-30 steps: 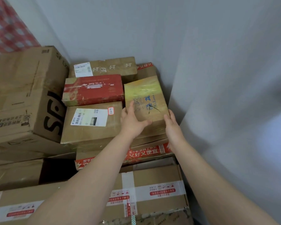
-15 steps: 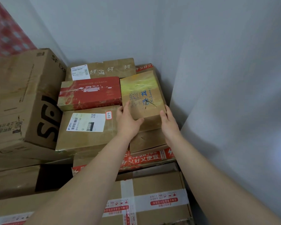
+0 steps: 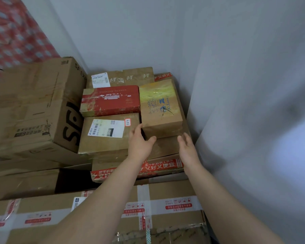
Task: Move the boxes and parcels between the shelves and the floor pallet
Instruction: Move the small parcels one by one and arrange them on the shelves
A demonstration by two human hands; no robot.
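Small brown box (image 3: 160, 111), yellow tape and blue scribble on its lid: on top of the pile (image 3: 23, 184), at the right rear corner, level, near the grey wall (image 3: 236, 85).

Left hand (image 3: 141, 143): at the box's near left corner, fingers straight along the left side, thumb across the lower front face; relaxed, no clasp.

Right hand (image 3: 187, 148): spread and loose, holding nothing, just before the near right corner; contact with the box impossible to tell, slightly blurred.

Around the box:
- left side: red box (image 3: 111, 101) touching, labelled box (image 3: 107, 134) just nearer.
- further left: large printed carton (image 3: 33, 110), tilted.
- underneath: plain brown box, then red-taped box (image 3: 158, 167).
- near edge of pile: white-taped box (image 3: 165, 208), under both forearms.
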